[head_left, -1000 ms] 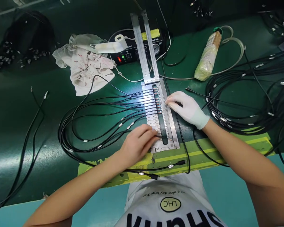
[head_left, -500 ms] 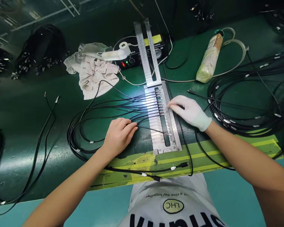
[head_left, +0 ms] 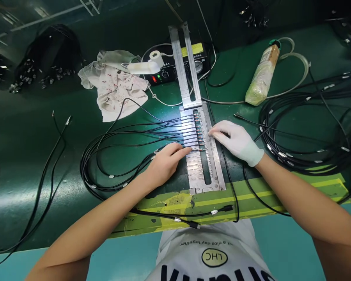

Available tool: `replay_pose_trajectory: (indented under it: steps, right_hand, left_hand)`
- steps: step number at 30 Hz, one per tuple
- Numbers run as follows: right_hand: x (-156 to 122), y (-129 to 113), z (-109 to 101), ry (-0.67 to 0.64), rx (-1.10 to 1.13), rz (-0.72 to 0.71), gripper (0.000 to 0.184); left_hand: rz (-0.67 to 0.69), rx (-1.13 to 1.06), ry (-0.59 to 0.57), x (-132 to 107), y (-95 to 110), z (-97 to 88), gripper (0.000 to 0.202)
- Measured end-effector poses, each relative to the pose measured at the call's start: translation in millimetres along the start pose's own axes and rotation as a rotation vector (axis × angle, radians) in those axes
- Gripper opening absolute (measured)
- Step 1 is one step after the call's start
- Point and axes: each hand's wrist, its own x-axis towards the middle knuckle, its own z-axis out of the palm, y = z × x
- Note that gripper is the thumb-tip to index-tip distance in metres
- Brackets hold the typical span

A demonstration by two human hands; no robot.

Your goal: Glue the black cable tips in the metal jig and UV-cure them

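Observation:
A slotted metal fixture (head_left: 194, 168) lies on the bench in front of me. Several black cables (head_left: 140, 145) run into its upper slots from the left, their stripped ends (head_left: 199, 132) lined up over the long opening. My bare left hand (head_left: 167, 160) is closed on one black cable at the fixture's left edge, its index finger stretched along it on the slotted plate. At the right rail, my right hand (head_left: 232, 141), in a white glove, pinches thumb and index finger together; whatever is between them is hidden.
Behind the fixture stands a black control box (head_left: 163, 74) with a white pen-like tool (head_left: 143, 68) and a crumpled cloth (head_left: 119, 88). A wrapped bottle (head_left: 261, 78) lies at the back right, by a large cable coil (head_left: 269, 144). More cables (head_left: 51, 175) hang at left.
My left hand has moved up and right onto the slotted plate. The cable end it held low over the fixture now lies in line below the others. My right hand stays at the rail.

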Motion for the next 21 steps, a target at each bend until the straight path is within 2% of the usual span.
replay_pose_trajectory:
  steps: [5, 14, 21]
  right_hand:
    - [1, -1, -1, -0.009, -0.008, 0.009, 0.018]
    - [3, -1, 1, -0.005, -0.013, 0.017, 0.016]
    - [3, 0, 1, -0.008, -0.016, 0.016, 0.017]
  left_hand:
    - [-0.003, -0.04, -0.007, 7, -4, 1.4, 0.042]
    - [0.093, 0.15, 0.101, 9, -3, 7.7, 0.033]
    - [-0.019, -0.045, 0.074, 13, -2, 9.5, 0.026]
